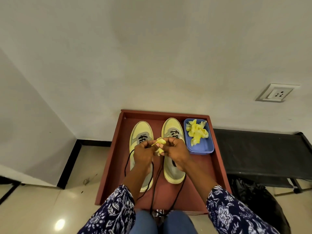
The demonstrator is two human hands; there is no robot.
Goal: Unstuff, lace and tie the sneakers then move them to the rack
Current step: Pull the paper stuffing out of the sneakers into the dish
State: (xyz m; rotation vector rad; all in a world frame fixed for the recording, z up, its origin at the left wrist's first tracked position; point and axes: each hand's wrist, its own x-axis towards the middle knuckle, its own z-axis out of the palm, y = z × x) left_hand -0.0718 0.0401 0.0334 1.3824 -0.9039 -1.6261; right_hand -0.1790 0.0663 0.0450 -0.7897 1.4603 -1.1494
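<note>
Left hand: the left hand (pixel 144 150) was raised above the sneakers, fingers curled, pinching the left side of a yellow paper wad (pixel 160 144)
Right hand: the right hand (pixel 175 150) met the left one at the middle, its fingers curled round the right side of the same wad
Yellow paper wad: crumpled, held between both hands above the gap between the two shoes, part of it hidden by the fingers
Left sneaker: the left sneaker (pixel 141 132) lay flat on the red-brown board (pixel 217 166), toe towards the wall, yellow and grey, its heel end covered by the forearm
Right sneaker: the right sneaker (pixel 173 128) lay just beside it, parallel, toe towards the wall, its middle hidden under the right hand
Laces: black laces (pixel 156 183) were threaded only through the eyelets near the toes, and their loose ends trailed down the board towards the knees
Blue tray: the blue tray (pixel 206 146) stood at the board's far right corner, just beside the right sneaker, holding more crumpled yellow paper (pixel 196 132)
Surroundings: a white wall socket (pixel 276 93) sat on the wall to the right; a black cot (pixel 263 152) stood right of the board
Writing: no brand or lettering could be read on the shoes or the tray
Sleeves: both arms wore dark blue sleeves (pixel 224 210) with a white floral print
</note>
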